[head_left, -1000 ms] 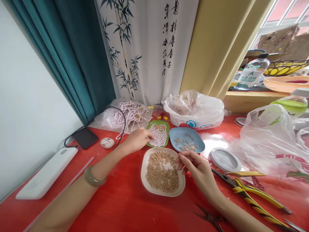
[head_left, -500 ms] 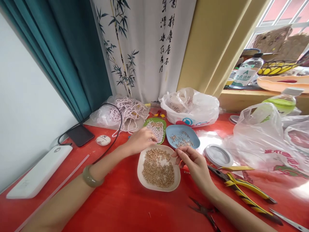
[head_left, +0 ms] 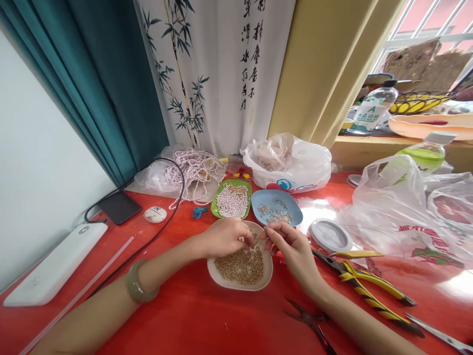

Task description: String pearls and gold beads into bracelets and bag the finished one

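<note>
My left hand (head_left: 229, 237) hangs over the white dish (head_left: 241, 287) of gold beads (head_left: 240, 268), fingers curled down and closed; whatever is between the fingertips is too small to make out. At the dish's right rim my right hand (head_left: 290, 244) is closed in a pinch with thumb and forefinger together. What it pinches is too fine to name. Behind the hands stand a green dish (head_left: 214, 211) of pearl-white beads (head_left: 232, 199) and a blue dish (head_left: 291, 209) holding small metal pieces (head_left: 277, 213).
Right of my right hand lie a spool (head_left: 330, 235), yellow-black pliers (head_left: 369, 291) and scissors (head_left: 439, 333). Small dark pliers (head_left: 310, 320) rest near my right forearm. Plastic bags (head_left: 391, 197) crowd the right side. Bead strings (head_left: 199, 167), a black cable (head_left: 162, 224) and a power bank (head_left: 55, 266) are at left.
My left hand has moved from the green dish toward me and right, over the gold beads, uncovering the pearl-white beads. My right hand stays at the white dish's rim.
</note>
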`<state>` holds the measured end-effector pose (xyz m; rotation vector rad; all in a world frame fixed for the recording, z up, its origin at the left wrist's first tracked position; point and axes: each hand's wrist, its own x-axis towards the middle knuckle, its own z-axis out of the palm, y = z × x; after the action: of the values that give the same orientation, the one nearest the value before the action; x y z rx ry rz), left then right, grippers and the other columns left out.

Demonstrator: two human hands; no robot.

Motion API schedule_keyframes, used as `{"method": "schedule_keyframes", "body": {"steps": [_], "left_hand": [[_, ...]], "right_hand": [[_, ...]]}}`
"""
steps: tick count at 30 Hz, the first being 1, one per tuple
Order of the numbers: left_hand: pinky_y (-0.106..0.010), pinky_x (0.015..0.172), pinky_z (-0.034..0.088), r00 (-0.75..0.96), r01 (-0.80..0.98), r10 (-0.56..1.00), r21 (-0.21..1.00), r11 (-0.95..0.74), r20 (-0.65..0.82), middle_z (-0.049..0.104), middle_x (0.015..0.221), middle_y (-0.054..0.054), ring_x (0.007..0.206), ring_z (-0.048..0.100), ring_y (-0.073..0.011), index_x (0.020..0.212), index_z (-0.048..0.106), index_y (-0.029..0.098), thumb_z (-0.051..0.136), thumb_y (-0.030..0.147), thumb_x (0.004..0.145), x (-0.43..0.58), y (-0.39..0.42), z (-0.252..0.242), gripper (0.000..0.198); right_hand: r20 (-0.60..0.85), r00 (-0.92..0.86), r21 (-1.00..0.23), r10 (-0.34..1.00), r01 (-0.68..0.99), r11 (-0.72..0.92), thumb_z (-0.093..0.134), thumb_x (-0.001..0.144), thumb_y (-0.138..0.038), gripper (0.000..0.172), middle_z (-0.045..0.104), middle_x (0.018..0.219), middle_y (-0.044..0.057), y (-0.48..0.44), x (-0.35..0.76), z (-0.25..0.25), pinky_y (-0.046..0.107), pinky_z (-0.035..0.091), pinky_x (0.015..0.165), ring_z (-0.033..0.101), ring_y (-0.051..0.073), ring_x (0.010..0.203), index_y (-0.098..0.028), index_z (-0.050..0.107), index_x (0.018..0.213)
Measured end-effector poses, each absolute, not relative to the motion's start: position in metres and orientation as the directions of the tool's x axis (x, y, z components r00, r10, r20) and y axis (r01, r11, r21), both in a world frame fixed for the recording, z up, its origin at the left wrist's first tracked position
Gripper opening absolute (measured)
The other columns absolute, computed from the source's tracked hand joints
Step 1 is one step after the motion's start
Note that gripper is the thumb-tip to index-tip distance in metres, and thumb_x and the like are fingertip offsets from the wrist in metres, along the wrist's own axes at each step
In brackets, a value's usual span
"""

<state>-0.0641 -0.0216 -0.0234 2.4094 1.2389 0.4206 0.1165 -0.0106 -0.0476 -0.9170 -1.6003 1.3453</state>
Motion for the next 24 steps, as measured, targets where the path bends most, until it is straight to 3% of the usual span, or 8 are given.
{"method": "schedule_keyframes", "body": {"steps": [6,12,24], "left_hand": [[-0.025,0.062,0.036,0.506,0.772,0.86,0.412,-0.484,0.061,0.064,0.076,-0.001,0.079,0.052,-0.0178,0.078,0.067,0.022,0.063,0.021,0.07,-0.0613,-0.0233,-0.0288,0.009],[-0.024,0.063,0.037,0.508,0.778,0.86,0.402,-0.483,0.051,0.064,0.078,0.0,0.079,0.053,-0.0164,0.079,0.067,0.022,0.056,0.013,0.073,-0.063,-0.0237,-0.028,0.015],[-0.025,0.066,0.037,0.488,0.78,0.873,0.447,-0.439,0.006,0.064,0.077,0.0,0.08,0.053,-0.0172,0.081,0.066,0.022,0.057,0.016,0.071,-0.0672,-0.0222,-0.0239,0.014]], "right_hand": [[0.144,-0.393,-0.987,0.908,0.015,0.163,0.05,0.081,-0.033,0.017,0.057,0.064,0.0,-0.0107,0.116,-0.0473,0.023,0.041,0.051,0.052,0.012,0.057,-0.017,0.055,0.076],[0.153,-0.396,-0.985,0.906,0.018,0.174,0.05,0.081,-0.032,0.017,0.056,0.063,0.0,-0.0114,0.1168,-0.0459,0.022,0.04,0.051,0.052,0.012,0.057,-0.017,0.055,0.075],[0.153,-0.405,-0.984,0.902,0.017,0.175,0.049,0.081,-0.031,0.016,0.056,0.064,-0.001,-0.0126,0.1164,-0.0441,0.022,0.04,0.051,0.051,0.011,0.057,-0.018,0.055,0.074]]}}
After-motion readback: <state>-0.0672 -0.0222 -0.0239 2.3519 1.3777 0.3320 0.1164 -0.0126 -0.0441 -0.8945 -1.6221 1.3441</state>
